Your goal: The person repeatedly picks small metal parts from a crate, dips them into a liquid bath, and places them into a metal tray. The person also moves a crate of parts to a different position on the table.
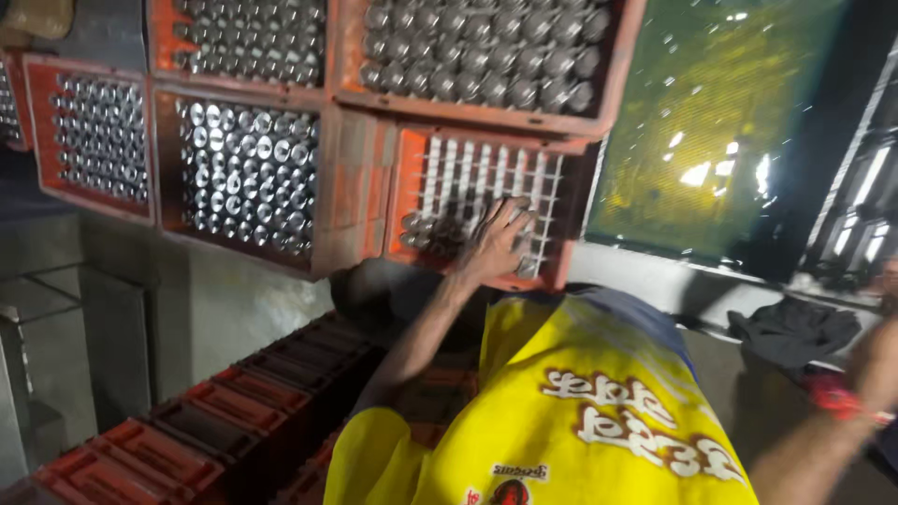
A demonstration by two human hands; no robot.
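Here the left hand point(496, 245) lies flat, fingers point(513, 217) spread wide, on the lower rows of an orange crate point(409, 201) with a white grid, its long side running left to right. That crate is mostly bare, a few silver cans point(426, 224) sitting just left of the hand. Four more crates point(346, 187) left of and above it are packed with cans end-on. Below it lies a yellow sack point(580, 411). The right hand is cut off at the frame's edge; only the forearm point(842, 411) shows, so its fingers cannot be told.
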